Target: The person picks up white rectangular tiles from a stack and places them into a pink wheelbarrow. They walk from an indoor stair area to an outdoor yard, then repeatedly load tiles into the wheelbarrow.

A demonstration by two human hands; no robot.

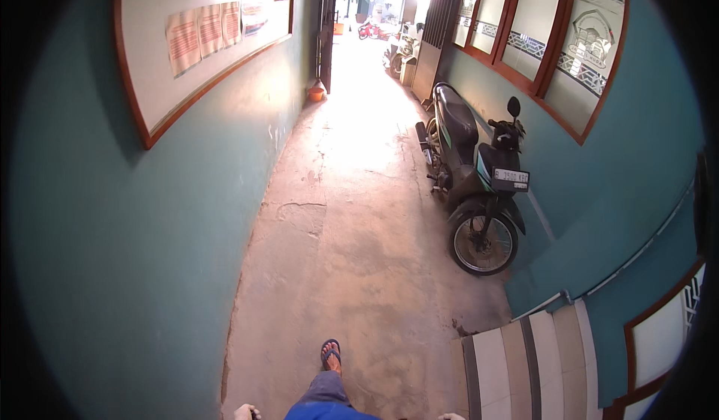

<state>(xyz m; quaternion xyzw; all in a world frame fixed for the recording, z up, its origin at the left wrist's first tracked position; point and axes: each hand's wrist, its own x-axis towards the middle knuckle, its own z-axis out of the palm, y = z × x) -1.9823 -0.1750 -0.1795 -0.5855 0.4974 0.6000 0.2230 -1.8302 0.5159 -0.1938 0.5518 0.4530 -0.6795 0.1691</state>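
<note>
Only the top of my left hand (245,412) shows at the lower edge, left of my blue shirt. A small dark patch lies against it, too cut off to name. My right hand (451,416) barely enters at the lower edge, beside the tiled steps (490,364); its fingers are hidden. Neither hand visibly touches anything around it. My foot in a dark flip-flop (331,354) is stretched forward on the concrete floor (359,270).
A black scooter (479,173) stands along the right wall, front wheel toward me. On the left wall hangs a framed board (165,98) with papers. An orange pot (317,92) sits by the open gate (438,41); more motorbikes (393,56) stand in the bright area beyond.
</note>
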